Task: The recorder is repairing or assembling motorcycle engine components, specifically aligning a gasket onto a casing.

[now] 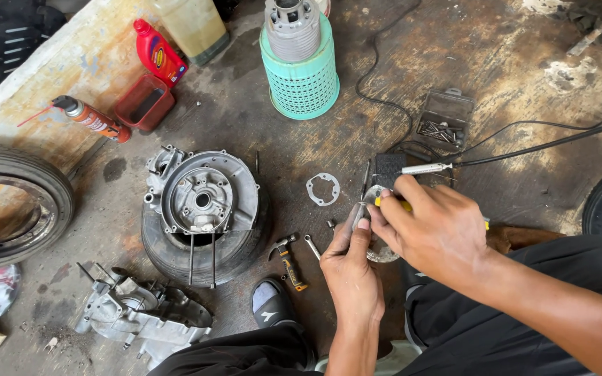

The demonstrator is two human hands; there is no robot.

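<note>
Two hands working a small metal part over a stained concrete floor.
Left hand pinches the round silvery metal plate; right hand grips a yellow-handled tool against it. Farther off: flat grey gasket ring, aluminium engine casing on a black tyre, teal plastic basket.

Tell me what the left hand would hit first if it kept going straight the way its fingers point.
Probably the round metal part pinched at the left hand's fingertips; beyond it, the thin upright tool and black block, though depth is unclear.
</note>
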